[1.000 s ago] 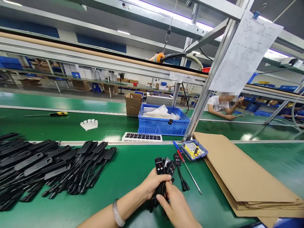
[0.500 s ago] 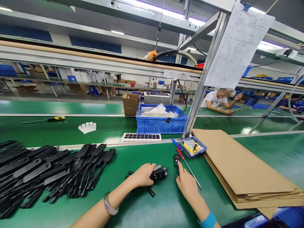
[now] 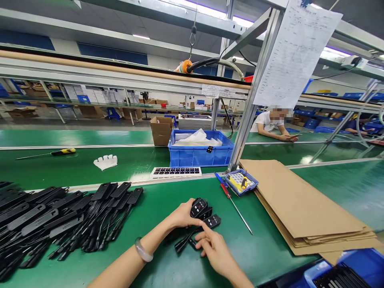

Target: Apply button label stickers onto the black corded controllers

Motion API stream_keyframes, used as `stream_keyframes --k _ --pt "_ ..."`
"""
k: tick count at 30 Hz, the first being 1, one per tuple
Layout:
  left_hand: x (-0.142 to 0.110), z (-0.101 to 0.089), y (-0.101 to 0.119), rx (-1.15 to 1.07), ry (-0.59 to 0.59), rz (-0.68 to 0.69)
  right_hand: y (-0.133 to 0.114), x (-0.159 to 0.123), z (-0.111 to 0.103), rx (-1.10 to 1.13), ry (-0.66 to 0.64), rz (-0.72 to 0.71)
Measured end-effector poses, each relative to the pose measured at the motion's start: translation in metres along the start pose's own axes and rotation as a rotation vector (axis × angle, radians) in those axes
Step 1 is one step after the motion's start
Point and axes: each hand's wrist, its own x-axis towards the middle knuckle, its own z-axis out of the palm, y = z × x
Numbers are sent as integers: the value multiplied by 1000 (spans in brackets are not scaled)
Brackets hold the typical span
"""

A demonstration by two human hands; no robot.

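My left hand (image 3: pixel 183 214) is closed around a small bunch of black button controllers (image 3: pixel 198 207), whose short cables hang below. Their faces show small buttons or marks. The lowest black controller (image 3: pixel 213 221) lies beside that bunch, angled right. At its cable end, my right hand (image 3: pixel 213 246) has its fingers curled in, the index fingertip close to my left thumb. Black cable plugs (image 3: pixel 181 246) stick out between the two hands. A big pile of similar black cabled units (image 3: pixel 69 216) covers the left of the green bench.
A red-handled screwdriver (image 3: pixel 237 210) lies right of my hands, near a small blue tray (image 3: pixel 255 185). Cardboard sheets (image 3: pixel 309 208) are stacked at right. Behind are a white strip of black pieces (image 3: pixel 175 172), a blue crate (image 3: pixel 201 156) and a white glove (image 3: pixel 105 162). A person sits farther back.
My right hand has moved left and toward me, bringing the controller from beside the screwdriver to my left hand. The left hand's bunch has turned, showing its button faces.
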Motion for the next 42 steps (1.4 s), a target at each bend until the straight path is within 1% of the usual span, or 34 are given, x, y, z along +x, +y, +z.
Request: stream_keyframes --k 1,2,5,6,8,10,12,14,16,19,21,22,23,25,26,28,33,36,37,39,42 --pt "-1 1 1 26 7 8 -2 1 -11 -81 -4 5" --pt "-2 3 2 51 12 12 -5 2 -22 -156 23 4" --pt "-4 6 5 109 17 17 -11 4 -51 -357 199 -34" --pt "-5 7 6 120 15 20 -12 4 -56 -418 219 -38" --pt "-5 6 7 122 2 29 -13 3 -62 -490 181 -17" --pt "-5 5 7 114 1 34 -13 2 -62 -480 106 27" --pt "-4 5 6 109 18 30 -12 1 -61 -458 63 50" --pt "-4 5 6 114 37 21 -12 1 -59 -427 47 42" --pt "-3 5 5 122 33 26 -10 1 -57 -404 61 -4" --pt "-3 1 7 131 -24 79 -5 4 -54 -406 127 -106" --pt "-4 -3 9 143 -76 127 -2 6 -54 -434 190 -138" --pt "-4 -5 10 153 -101 148 0 7 -55 -441 196 -138" --pt "-5 -7 11 166 -123 165 1 8 -56 -437 177 -129" --pt "-6 -10 12 208 -146 179 1 9 -58 -404 94 -108" --pt "-7 -12 13 239 -138 176 1 8 -58 -385 46 -104" --pt "-8 -16 17 320 -78 145 -2 5 -59 -377 -4 -119" --pt "-8 -28 34 589 136 34 -10 -9 -54 -433 -26 -184" --pt "-3 -31 44 732 200 59 -12 -16 -51 -471 -61 -219" --pt "-1 -30 46 763 192 86 -11 -18 -49 -481 -67 -221" --pt "3 -24 46 800 116 149 -8 -22 -45 -486 -51 -208" --pt "2 -11 40 790 -92 250 -2 -26 -38 -465 27 -148"
